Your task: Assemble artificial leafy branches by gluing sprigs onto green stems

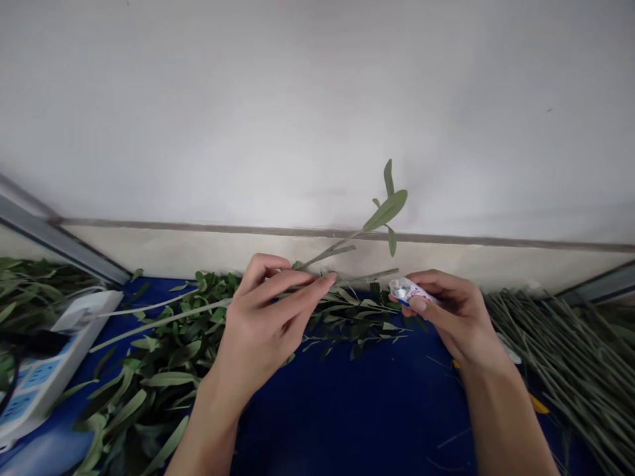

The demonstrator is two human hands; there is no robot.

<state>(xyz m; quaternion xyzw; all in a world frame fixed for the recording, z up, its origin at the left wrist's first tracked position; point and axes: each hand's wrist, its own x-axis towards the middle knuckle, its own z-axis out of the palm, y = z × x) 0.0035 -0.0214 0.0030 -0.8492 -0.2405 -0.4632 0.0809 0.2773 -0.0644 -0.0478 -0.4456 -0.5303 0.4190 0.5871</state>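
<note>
My left hand is closed on thin green stems above the blue table. One is a forked stem with a few leaves at its tip, pointing up and to the right. A barer stem end reaches from the fingers toward my right hand, and a long stem runs out to the left. My right hand is wrapped round a small white squeeze tube with red and blue print. Its silvery end faces the stem, with a small gap between them. What the tube contains cannot be seen.
Leafy green sprigs lie in a heap at left and along the back. A white power strip with blue sockets stands at far left. Many bare stems are piled at right. A pale wall rises behind the blue tabletop.
</note>
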